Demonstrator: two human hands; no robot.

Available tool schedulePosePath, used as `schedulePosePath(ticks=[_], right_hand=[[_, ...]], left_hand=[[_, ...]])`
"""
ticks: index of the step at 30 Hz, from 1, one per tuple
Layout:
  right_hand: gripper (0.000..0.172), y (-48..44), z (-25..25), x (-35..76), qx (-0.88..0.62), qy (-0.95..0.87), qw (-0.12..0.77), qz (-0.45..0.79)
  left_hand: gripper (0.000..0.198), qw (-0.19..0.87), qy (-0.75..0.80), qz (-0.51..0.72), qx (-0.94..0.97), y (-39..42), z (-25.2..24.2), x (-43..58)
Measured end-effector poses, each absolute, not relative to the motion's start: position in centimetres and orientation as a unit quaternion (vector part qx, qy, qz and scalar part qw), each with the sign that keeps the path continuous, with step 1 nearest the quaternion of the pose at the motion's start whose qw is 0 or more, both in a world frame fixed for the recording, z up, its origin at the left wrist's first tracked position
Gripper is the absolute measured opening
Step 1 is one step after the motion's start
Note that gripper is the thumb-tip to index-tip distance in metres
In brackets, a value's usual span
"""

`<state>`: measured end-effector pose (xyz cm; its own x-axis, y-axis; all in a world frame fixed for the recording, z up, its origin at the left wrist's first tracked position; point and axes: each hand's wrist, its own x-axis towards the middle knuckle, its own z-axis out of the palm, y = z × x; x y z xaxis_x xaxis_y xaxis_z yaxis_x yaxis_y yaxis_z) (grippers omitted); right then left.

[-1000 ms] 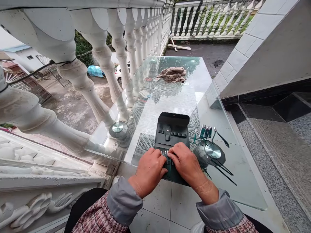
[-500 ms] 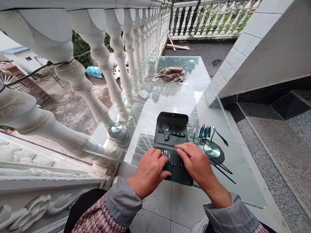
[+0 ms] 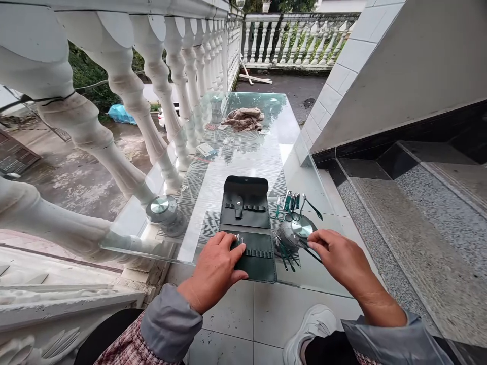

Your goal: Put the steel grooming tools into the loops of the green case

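A black manicure case (image 3: 245,210) lies unfolded on the glass table, with a row of loops across each half. My left hand (image 3: 216,266) grips its lower left side, the thumb lying over the lower flap and fingertips beside several small metal-tipped tools (image 3: 239,238) in the loops. To the right of the case, my right hand (image 3: 338,256) is closed in a pinch on a slim dark tool (image 3: 303,244), partly hidden by the fingers. Small scissors (image 3: 279,210), nail clippers (image 3: 292,201) and green-handled nippers (image 3: 312,207) lie beyond that hand.
The glass table (image 3: 152,247) has metal-capped supports, one cap (image 3: 160,205) at left. A brown cloth (image 3: 243,119) and a small card box (image 3: 206,149) sit farther back. White balusters (image 3: 122,91) line the left; stone steps (image 3: 411,213) rise at right.
My right hand has moved right, from the case to the slim tools beside it. My left hand stays on the case's lower flap. The view has swung to the right.
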<state>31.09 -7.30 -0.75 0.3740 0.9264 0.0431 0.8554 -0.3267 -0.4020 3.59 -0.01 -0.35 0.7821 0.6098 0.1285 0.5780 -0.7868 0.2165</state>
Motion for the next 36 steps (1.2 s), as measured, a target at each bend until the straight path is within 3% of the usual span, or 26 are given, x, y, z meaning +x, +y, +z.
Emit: schedulePosePath(ticks=[8,16,25,28,31,36], right_hand=[[0.017,-8.0,-1.5,30.8,-0.8,-0.589,0.092,0.062],[0.017,-8.1,-2.6,29.9,-0.765,-0.64,0.062,-0.033],[0.018,-8.3,-3.1,29.5,-0.763,-0.645,0.037,-0.02],[0.016,-8.1,-2.9,29.2,-0.778,-0.625,0.059,0.002],[0.015,-7.6,-2.5,29.0,-0.795,-0.597,0.106,0.024],[0.016,-6.7,-1.4,28.0,-0.8,-0.516,0.295,0.088]], left_hand=[[0.057,0.112,0.327,0.105,0.933,0.1,-0.1,3.6],[0.063,0.134,0.328,0.107,0.929,-0.1,0.5,3.6],[0.069,0.135,0.337,0.104,0.926,0.2,0.4,3.3],[0.06,0.148,0.339,0.116,0.922,0.3,0.6,3.1],[0.033,0.16,0.353,0.144,0.91,0.4,0.9,2.9],[0.026,0.161,0.367,0.159,0.902,0.3,1.1,2.9]])
